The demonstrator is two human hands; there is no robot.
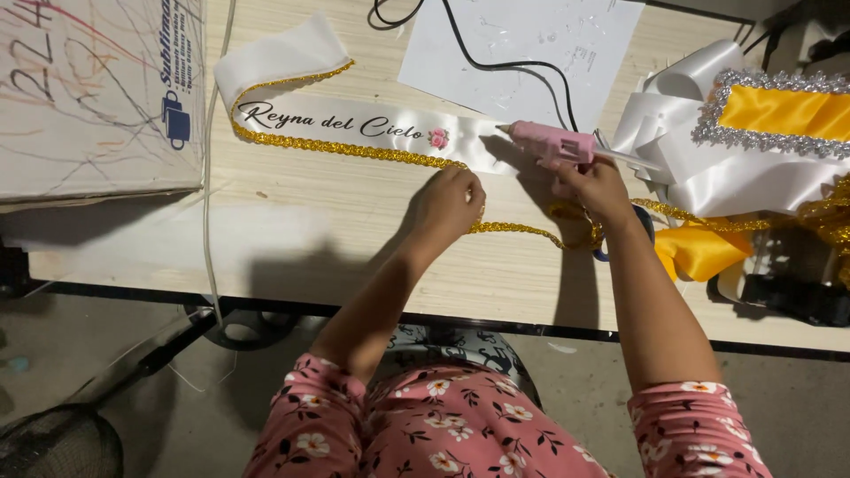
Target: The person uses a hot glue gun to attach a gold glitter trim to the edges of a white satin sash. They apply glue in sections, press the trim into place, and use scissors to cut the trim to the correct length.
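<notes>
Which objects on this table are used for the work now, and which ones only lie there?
In use:
- left hand pressing gold glitter trim
- white satin sash
- right hand holding pink glue gun

Lying about:
- white paper sheet
- cardboard box
- yellow sash with silver trim

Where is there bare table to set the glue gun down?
Bare wood lies below the white sash, between the flat box and the left hand, down to the table edge. Right of the right hand is crowded with the ribbon pile and gold trim.

glue gun (pixel 551 142) pink | sash (pixel 354 124) white | trim (pixel 354 150) gold glitter
</notes>
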